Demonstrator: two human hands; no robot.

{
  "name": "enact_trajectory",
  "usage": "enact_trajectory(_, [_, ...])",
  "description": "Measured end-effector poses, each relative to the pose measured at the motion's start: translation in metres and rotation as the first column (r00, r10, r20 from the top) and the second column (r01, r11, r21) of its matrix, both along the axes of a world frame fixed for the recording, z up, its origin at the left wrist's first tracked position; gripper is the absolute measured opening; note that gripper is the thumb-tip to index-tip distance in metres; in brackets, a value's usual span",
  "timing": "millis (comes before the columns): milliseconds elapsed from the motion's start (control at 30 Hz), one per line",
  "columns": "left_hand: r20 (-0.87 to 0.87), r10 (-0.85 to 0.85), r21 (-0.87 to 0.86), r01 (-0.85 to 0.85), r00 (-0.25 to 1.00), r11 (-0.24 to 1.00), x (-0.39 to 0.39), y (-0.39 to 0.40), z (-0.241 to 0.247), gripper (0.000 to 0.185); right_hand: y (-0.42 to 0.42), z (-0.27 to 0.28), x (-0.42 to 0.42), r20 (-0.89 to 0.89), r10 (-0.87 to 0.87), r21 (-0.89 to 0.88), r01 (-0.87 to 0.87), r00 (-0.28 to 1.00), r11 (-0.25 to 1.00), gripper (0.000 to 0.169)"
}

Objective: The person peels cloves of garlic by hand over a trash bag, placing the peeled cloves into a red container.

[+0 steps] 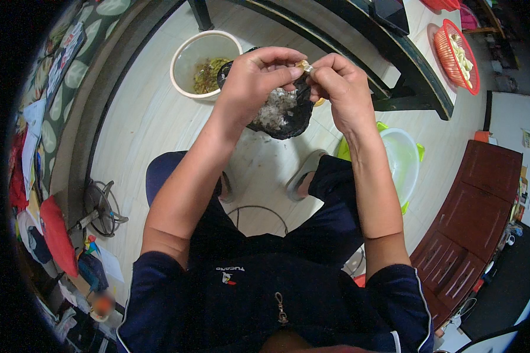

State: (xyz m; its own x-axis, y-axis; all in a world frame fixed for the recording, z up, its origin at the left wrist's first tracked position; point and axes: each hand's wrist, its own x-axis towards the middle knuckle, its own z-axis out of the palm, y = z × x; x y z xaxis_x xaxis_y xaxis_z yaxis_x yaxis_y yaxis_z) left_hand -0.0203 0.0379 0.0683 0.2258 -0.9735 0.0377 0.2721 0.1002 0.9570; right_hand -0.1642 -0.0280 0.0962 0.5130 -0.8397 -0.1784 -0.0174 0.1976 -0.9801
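Observation:
A small garlic clove with pale, papery skin is pinched between my two hands. My left hand grips its left side between thumb and fingers, and my right hand pinches the other side at the skin. Beneath them a black plastic bag lies opened out, partly hidden by my hands and left forearm. Whitish, papery garlic skins are heaped in it. Beyond my left hand stands a pale plastic bucket with greenish-brown scraps inside.
On the table at upper right, a red plastic basket holds several peeled cloves. A whitish basin with green handles stands right of my right forearm. A dark table leg is near that hand. Skin bits dot the floor.

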Motion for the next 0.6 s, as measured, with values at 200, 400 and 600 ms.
enact_trajectory(200, [0.053,-0.091,0.105,0.085,0.994,0.991,0.011,0.004,0.005,0.021,0.002,-0.005,-0.001,-0.265,-0.05,-0.498,-0.092,0.963,0.862,0.01])
enact_trajectory(400, [-0.076,-0.16,0.117,0.169,0.984,0.979,0.014,0.002,-0.009,0.019,0.008,-0.007,0.005,-0.358,-0.106,-0.734,-0.209,0.928,0.646,0.012])
enact_trajectory(600, [-0.27,-0.213,0.134,0.256,0.939,0.957,0.018,0.0,-0.012,0.023,-0.002,-0.015,0.002,-0.251,-0.045,-0.485,-0.086,0.967,0.87,0.009])
